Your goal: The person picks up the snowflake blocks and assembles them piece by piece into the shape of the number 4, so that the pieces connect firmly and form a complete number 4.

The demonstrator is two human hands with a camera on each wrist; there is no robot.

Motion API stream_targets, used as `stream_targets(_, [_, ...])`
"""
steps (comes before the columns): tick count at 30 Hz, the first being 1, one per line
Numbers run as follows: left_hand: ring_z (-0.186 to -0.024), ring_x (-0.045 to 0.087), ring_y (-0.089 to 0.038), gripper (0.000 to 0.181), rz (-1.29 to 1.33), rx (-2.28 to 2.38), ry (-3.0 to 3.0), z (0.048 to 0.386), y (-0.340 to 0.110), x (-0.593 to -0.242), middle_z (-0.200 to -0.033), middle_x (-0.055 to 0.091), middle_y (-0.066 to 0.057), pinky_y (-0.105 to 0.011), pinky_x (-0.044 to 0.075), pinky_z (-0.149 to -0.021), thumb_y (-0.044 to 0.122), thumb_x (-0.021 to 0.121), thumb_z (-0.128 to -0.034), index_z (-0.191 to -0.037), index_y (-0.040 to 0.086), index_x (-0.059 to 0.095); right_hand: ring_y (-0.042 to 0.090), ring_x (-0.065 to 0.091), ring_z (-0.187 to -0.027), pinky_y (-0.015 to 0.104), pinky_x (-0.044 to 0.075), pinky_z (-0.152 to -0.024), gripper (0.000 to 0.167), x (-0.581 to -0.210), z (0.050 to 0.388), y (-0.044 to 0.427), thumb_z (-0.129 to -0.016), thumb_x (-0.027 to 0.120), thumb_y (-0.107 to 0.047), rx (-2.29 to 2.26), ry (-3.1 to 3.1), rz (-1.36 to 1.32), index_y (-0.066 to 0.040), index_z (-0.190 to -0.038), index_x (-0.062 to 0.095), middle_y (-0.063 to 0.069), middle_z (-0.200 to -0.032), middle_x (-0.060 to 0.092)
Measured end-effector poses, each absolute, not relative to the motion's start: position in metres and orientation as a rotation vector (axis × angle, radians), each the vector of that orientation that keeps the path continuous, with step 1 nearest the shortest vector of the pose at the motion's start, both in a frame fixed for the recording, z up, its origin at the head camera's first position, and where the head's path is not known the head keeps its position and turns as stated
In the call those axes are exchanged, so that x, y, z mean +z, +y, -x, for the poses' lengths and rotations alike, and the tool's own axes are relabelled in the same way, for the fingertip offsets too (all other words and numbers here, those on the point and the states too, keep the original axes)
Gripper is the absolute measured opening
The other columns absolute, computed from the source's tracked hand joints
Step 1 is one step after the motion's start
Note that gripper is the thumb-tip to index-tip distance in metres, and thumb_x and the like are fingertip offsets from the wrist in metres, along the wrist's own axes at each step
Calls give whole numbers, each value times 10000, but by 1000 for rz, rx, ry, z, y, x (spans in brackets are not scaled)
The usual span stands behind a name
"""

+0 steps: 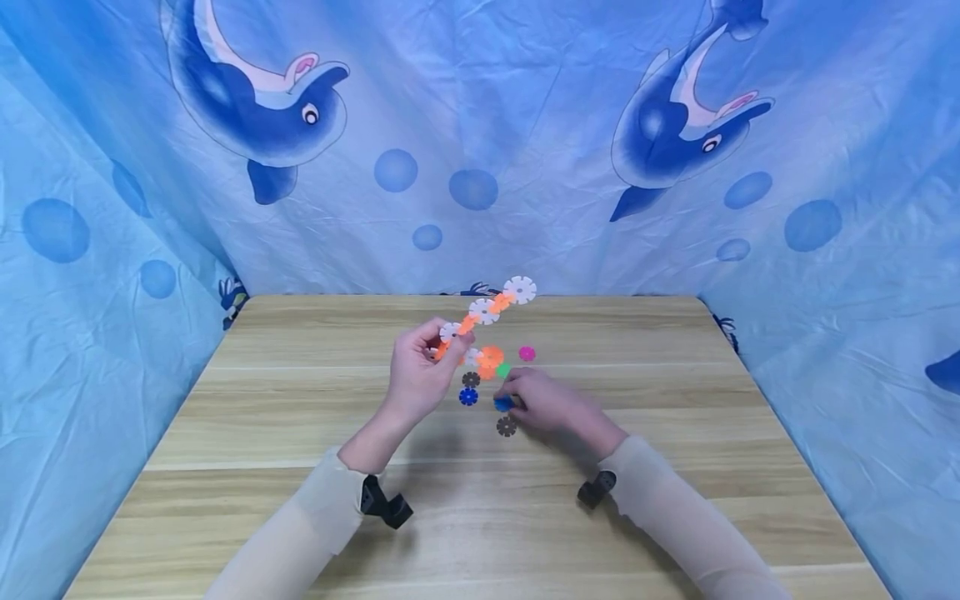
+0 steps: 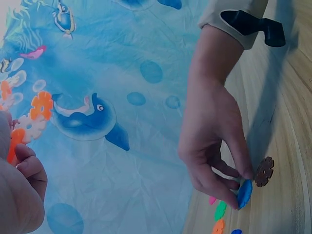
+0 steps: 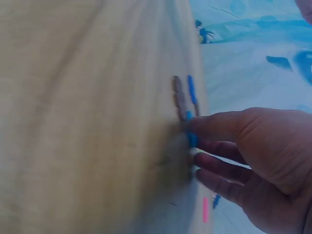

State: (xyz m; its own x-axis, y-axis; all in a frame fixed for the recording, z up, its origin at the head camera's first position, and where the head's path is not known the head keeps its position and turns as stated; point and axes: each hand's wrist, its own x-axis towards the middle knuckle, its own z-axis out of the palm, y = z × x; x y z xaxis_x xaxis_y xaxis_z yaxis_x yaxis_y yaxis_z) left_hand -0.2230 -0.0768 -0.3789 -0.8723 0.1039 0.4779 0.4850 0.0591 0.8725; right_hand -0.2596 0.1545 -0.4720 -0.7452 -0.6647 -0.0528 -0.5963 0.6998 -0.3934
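Note:
My left hand (image 1: 423,371) grips a chain of interlocked white and orange notched snowflake discs (image 1: 483,312), raised above the table and slanting up to the right. Part of the chain is hidden behind the fingers. Lower right of it, my right hand (image 1: 551,404) is down at the tabletop, pinching a light blue disc (image 2: 245,194) between thumb and fingers. In the right wrist view the thumb covers part of this blue disc (image 3: 191,139). A brown disc (image 2: 264,171) lies just nearer to me than those fingertips.
Loose discs lie around the hands on the wooden table (image 1: 285,417): dark blue (image 1: 468,396), dark brown (image 1: 471,379), green (image 1: 503,370), orange (image 1: 491,358) and pink (image 1: 527,353). A blue dolphin-print curtain (image 1: 480,150) surrounds the table's back and sides.

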Motion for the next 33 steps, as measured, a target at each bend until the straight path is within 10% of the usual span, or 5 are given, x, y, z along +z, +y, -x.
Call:
stream_targets(9, [-573, 541, -4, 171, 586, -1893, -2068, 219, -80, -380, -944, 780, -203, -217, 296, -407, 72, 686, -1014, -864, -9, 705, 186, 693, -1037, 358, 615, -976, 210, -483, 258, 149, -947, 781, -95, -586, 2770, 966, -65, -1155, 776, 47, -1101, 742])
stream_targets(23, [-516, 382, -88, 196, 617, -1848, -2070, 219, -76, -382, -661, 538, -1, -215, 312, -454, 91, 729, -999, -815, 37, 689, 71, 680, -846, 227, 610, -806, 119, -475, 262, 173, -902, 824, -72, -867, 2714, 789, -146, -929, 734, -30, -903, 749])
stream_targets(33, [-457, 335, -109, 193, 639, -1856, -2102, 217, -76, -385, -685, 569, -14, -234, 266, -403, 108, 718, -1005, -843, 6, 693, 235, 789, -887, 303, 669, -806, 171, -417, 237, 179, -955, 787, -53, -1455, 2836, 769, -69, -1125, 779, 71, -1005, 815])
